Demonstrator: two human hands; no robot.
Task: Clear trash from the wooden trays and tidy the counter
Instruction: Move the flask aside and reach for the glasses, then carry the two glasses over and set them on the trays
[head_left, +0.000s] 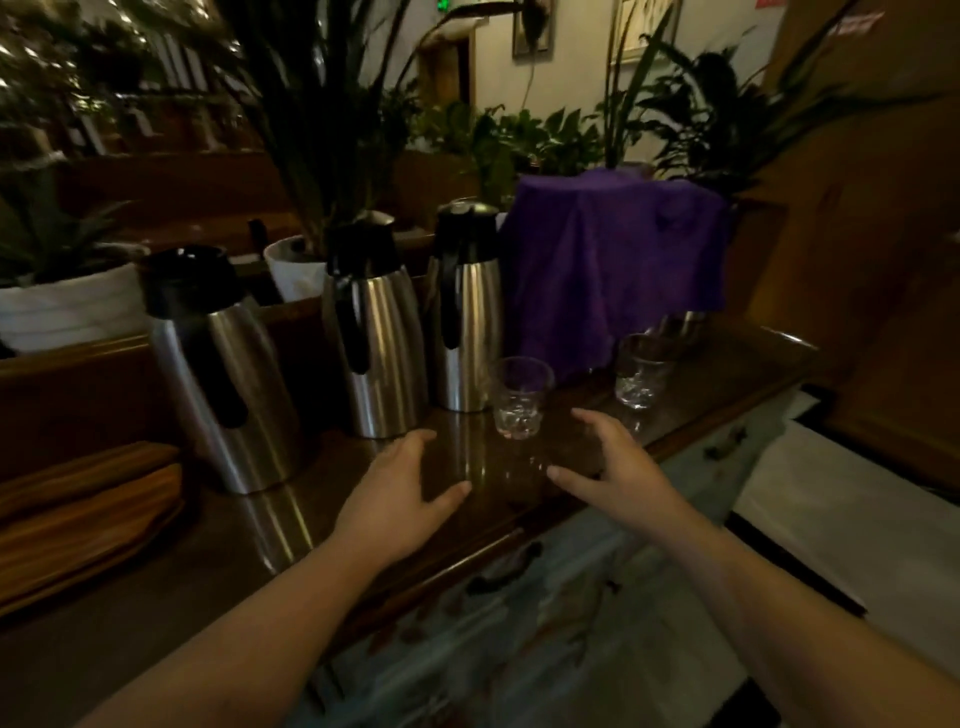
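Observation:
Stacked wooden trays (78, 514) lie at the left end of the dark wooden counter (291, 525). My left hand (405, 488) hovers over the counter with fingers apart, holding nothing. My right hand (613, 467) is also open, just to its right. A clear glass (519, 397) stands on the counter just beyond and between both hands, touching neither. A second clear glass (641, 371) stands farther right. No trash shows in the dim view.
Three steel thermos jugs (374, 332) stand in a row behind my hands. A purple cloth (613, 265) drapes over something at the back right. Potted plants (67, 301) line the ledge behind. Pale drawers (519, 597) sit below the counter edge.

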